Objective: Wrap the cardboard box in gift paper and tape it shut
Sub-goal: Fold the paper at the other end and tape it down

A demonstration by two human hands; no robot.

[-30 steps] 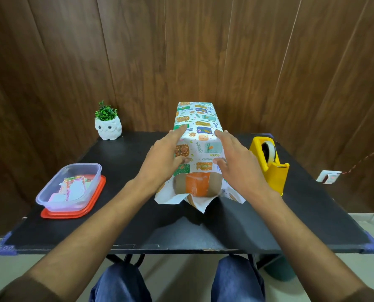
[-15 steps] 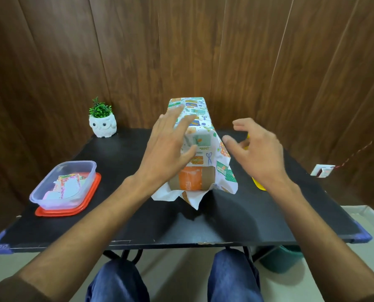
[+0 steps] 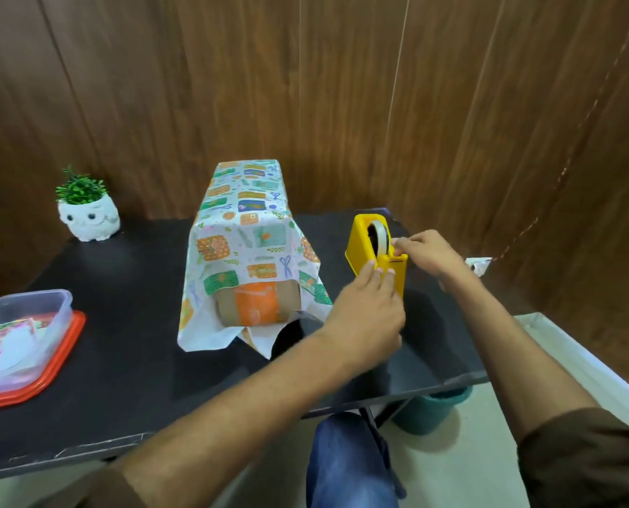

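Note:
The cardboard box point(image 3: 256, 304) lies lengthwise on the black table point(image 3: 129, 287), draped in patterned gift paper point(image 3: 247, 229); its near end, with an orange label, shows uncovered, and loose paper flaps hang around it. Right of it stands a yellow tape dispenser point(image 3: 373, 251) holding a white roll. My left hand point(image 3: 369, 309) rests against the dispenser's near end, fingers laid on its front. My right hand point(image 3: 428, 253) reaches in from the right and pinches the tape end at the dispenser's top. Neither hand touches the box.
A clear plastic tub of paper scraps on an orange lid point(image 3: 19, 346) sits at the table's left. A white owl pot with a green plant point(image 3: 87, 214) stands at the back left. A teal bin point(image 3: 430, 408) is under the table's right edge; wood panelling is behind.
Both hands have left the wrapped box and moved right to the tape dispenser. The paper now hangs loose over the box. The view has swung right.

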